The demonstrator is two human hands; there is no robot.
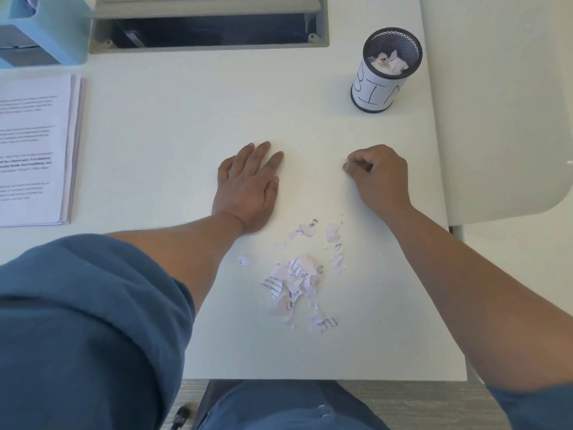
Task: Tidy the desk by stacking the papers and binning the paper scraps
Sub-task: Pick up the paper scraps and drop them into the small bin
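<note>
A loose pile of torn paper scraps (297, 277) with printed text lies on the white desk (186, 119) near its front edge. My left hand (248, 184) rests flat on the desk just beyond the scraps, fingers spread, holding nothing. My right hand (378, 175) sits to the right of it with fingers curled and thumb pinched against the fingertips; whether a tiny scrap is between them I cannot tell. A black mesh cup labelled BIN (384, 69) stands at the back right, with crumpled paper inside. A stack of printed papers (34, 150) lies at the left edge.
A light blue desk organiser (46, 29) stands at the back left corner. A grey cable slot (210, 26) with an open lid runs along the desk's back. A second white tabletop (502, 103) adjoins on the right. My blue-clad knees show below the front edge.
</note>
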